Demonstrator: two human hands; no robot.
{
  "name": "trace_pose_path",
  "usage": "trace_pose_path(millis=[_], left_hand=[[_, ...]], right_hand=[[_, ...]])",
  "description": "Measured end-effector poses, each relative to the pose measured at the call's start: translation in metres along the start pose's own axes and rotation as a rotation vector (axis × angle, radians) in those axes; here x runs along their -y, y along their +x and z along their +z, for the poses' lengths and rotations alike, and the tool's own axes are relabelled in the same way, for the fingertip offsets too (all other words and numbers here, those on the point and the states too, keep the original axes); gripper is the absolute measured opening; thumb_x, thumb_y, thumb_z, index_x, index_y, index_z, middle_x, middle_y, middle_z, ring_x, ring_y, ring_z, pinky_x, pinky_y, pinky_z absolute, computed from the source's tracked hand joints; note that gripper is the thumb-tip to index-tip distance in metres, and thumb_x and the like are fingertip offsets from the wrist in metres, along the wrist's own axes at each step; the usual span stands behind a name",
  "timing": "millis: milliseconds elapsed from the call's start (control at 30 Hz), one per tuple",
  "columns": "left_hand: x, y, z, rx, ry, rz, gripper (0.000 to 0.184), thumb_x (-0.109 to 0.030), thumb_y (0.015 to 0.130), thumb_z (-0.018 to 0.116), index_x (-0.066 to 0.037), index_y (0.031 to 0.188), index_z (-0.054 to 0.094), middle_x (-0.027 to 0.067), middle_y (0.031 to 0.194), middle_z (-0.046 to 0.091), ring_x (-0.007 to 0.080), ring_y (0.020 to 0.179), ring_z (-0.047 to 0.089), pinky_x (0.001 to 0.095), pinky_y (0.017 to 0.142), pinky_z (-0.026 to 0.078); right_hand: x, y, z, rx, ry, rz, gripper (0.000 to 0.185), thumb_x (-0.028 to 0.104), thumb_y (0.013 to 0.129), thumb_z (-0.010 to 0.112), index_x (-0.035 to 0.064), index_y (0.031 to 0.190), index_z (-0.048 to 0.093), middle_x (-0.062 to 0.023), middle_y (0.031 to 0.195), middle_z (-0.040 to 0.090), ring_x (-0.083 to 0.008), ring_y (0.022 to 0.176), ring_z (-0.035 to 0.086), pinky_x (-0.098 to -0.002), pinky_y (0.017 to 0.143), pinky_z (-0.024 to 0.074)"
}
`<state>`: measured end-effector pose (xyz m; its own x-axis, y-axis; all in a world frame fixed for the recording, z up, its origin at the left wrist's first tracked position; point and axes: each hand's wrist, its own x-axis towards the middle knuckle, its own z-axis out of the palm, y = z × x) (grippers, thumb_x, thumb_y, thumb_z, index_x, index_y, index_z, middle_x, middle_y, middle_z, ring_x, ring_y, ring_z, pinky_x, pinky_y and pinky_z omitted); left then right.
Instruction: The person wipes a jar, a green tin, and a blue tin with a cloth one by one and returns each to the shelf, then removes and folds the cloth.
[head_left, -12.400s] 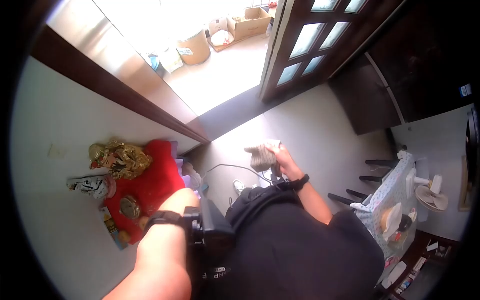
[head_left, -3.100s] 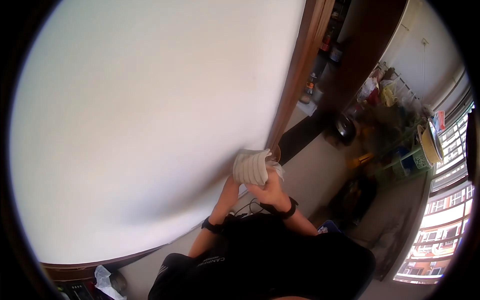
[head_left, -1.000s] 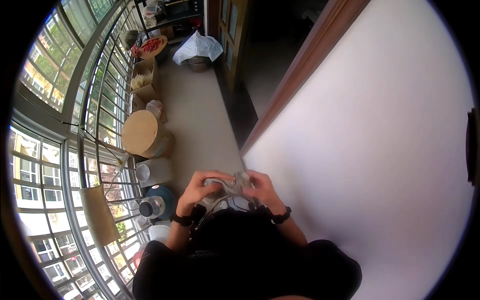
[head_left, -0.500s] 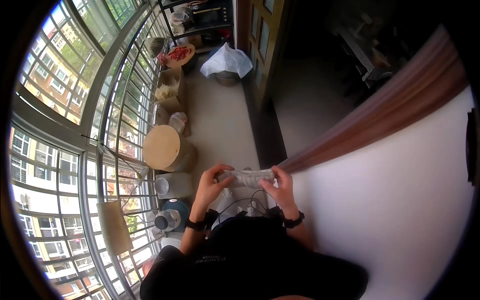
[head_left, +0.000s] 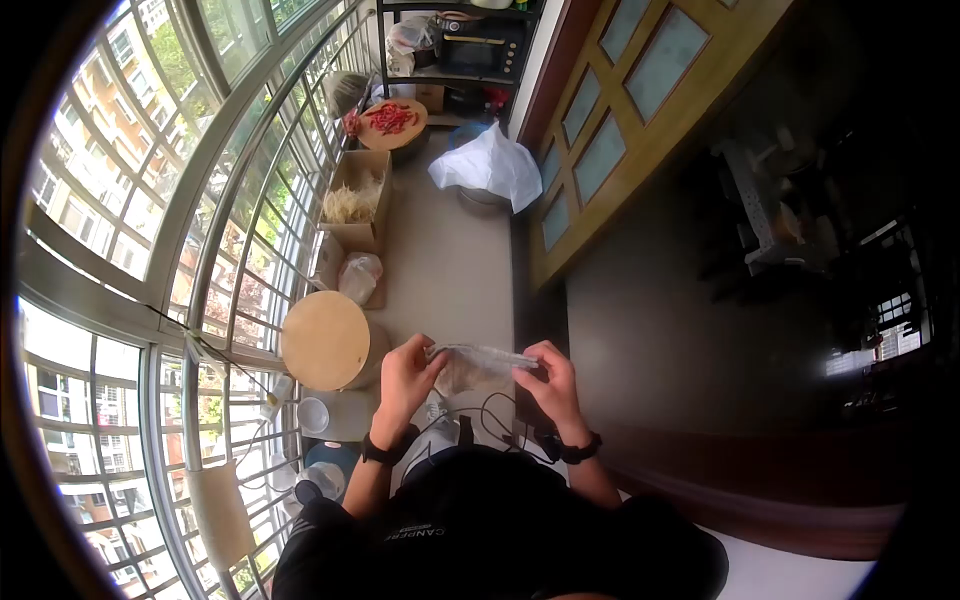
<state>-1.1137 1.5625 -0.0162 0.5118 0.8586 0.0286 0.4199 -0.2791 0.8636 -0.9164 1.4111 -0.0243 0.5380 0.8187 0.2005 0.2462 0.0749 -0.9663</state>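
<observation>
Between my hands a light grey, gathered strip of thin material (head_left: pixel 485 356) is stretched sideways at waist height. It looks like soft cloth or film, but its exact kind is unclear. My left hand (head_left: pixel 405 382) pinches its left end between thumb and fingers. At the other end my right hand (head_left: pixel 553 388) grips the strip the same way. Its middle sags a little, and a paler, see-through part seems to hang below the upper edge. Dark bands circle both wrists, and a thin black cable (head_left: pixel 490 405) loops beneath the hands.
A round wooden-topped stool or drum (head_left: pixel 326 341) stands left, near barred windows. Beyond are a clear bag (head_left: pixel 360 277), a cardboard box (head_left: pixel 357 235), red peppers (head_left: pixel 390 120) on a round board and a white-covered pot (head_left: pixel 488 165). A glazed door (head_left: pixel 597 140) stands right.
My view has turned right and forward, showing more of the door and dark room. The grey strip now looks thinner and tilts down to the right; both hands still hold its ends.
</observation>
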Motion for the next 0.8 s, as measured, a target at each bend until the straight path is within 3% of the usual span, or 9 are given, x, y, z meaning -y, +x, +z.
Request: trace_pose_path(millis=[100,167,233,333,467,633,700,733,800], left_hand=[[0.019,0.043,-0.001,-0.027,-0.073,-0.052,0.022,-0.017,0.086,0.076,-0.001,0.097,0.067,0.0103,0.055,0.052,0.0149,0.048,0.044,0.0315,0.049,0.038],[0.026,0.068,0.004,-0.027,-0.15,-0.073,0.019,-0.015,0.089,0.073,-0.001,0.1,0.067,0.0094,0.056,0.055,0.0121,0.049,0.048,0.0295,0.05,0.04],[0.013,0.091,0.016,0.024,-0.407,-0.131,0.019,-0.009,0.093,0.066,0.0,0.11,0.064,0.0083,0.068,0.067,0.0106,0.058,0.06,0.0256,0.055,0.047],[0.009,0.119,0.048,0.052,-0.566,-0.115,0.019,-0.004,0.097,0.058,0.002,0.115,0.06,0.0103,0.088,0.073,0.0139,0.065,0.066,0.0254,0.061,0.053],[-0.012,0.164,0.096,0.05,-0.608,-0.06,0.014,-0.001,0.098,0.056,0.003,0.11,0.061,0.0107,0.089,0.073,0.0141,0.072,0.068,0.026,0.067,0.053],[-0.047,0.223,0.143,0.038,-0.508,-0.008,0.014,-0.001,0.093,0.062,0.002,0.106,0.066,0.0068,0.081,0.071,0.0115,0.069,0.065,0.0267,0.067,0.052],[-0.066,0.245,0.149,-0.006,-0.245,0.021,0.014,-0.001,0.088,0.067,0.001,0.102,0.069,0.0067,0.073,0.067,0.0109,0.064,0.06,0.0268,0.063,0.05],[-0.074,0.255,0.147,-0.037,-0.194,0.058,0.014,-0.001,0.087,0.068,0.001,0.102,0.069,0.007,0.071,0.065,0.011,0.063,0.059,0.0268,0.062,0.049],[-0.087,0.273,0.149,-0.086,-0.115,0.121,0.015,-0.001,0.085,0.07,0.0,0.1,0.071,0.0077,0.066,0.062,0.0112,0.061,0.056,0.0267,0.06,0.047]], right_hand=[[0.005,0.037,0.009,-0.046,-0.285,0.051,0.018,0.003,0.078,0.077,-0.0004,0.093,0.068,0.0019,0.078,0.052,-0.0059,0.076,0.052,-0.0211,0.067,0.0402],[-0.001,0.052,0.014,-0.065,-0.17,0.202,0.017,0.004,0.082,0.076,-0.0008,0.097,0.07,0.0041,0.075,0.053,-0.0023,0.069,0.047,-0.0196,0.06,0.0348],[-0.014,0.066,0.014,-0.106,-0.066,0.319,0.016,0.004,0.084,0.075,-0.0014,0.099,0.07,0.0049,0.074,0.054,-0.0011,0.066,0.046,-0.0188,0.058,0.0339],[-0.035,0.093,-0.002,-0.172,0.019,0.277,0.015,0.002,0.089,0.07,-0.0026,0.103,0.068,0.0029,0.078,0.06,-0.0018,0.067,0.05,-0.0189,0.059,0.0388],[-0.064,0.142,-0.044,-0.201,0.16,0.275,0.019,0.004,0.089,0.069,-0.0003,0.107,0.066,0.0016,0.082,0.064,-0.0044,0.073,0.058,-0.0205,0.066,0.046],[-0.102,0.217,-0.11,-0.101,0.238,0.295,0.019,0.004,0.09,0.067,-0.001,0.108,0.065,-0.0025,0.09,0.069,-0.008,0.083,0.065,-0.0241,0.075,0.0511],[-0.118,0.252,-0.13,-0.073,0.224,0.268,0.018,0.004,0.09,0.067,-0.0012,0.107,0.065,-0.0028,0.091,0.069,-0.0088,0.083,0.066,-0.0244,0.077,0.0518],[-0.119,0.27,-0.138,-0.026,0.183,0.242,0.019,-0.004,0.09,0.061,-0.0002,0.108,0.064,-0.0039,0.096,0.069,-0.0099,0.085,0.065,-0.0237,0.077,0.0521],[-0.122,0.302,-0.142,0.03,0.146,0.224,0.02,-0.005,0.089,0.061,0.0006,0.108,0.064,-0.0031,0.096,0.068,-0.0097,0.086,0.065,-0.0234,0.077,0.0516]])
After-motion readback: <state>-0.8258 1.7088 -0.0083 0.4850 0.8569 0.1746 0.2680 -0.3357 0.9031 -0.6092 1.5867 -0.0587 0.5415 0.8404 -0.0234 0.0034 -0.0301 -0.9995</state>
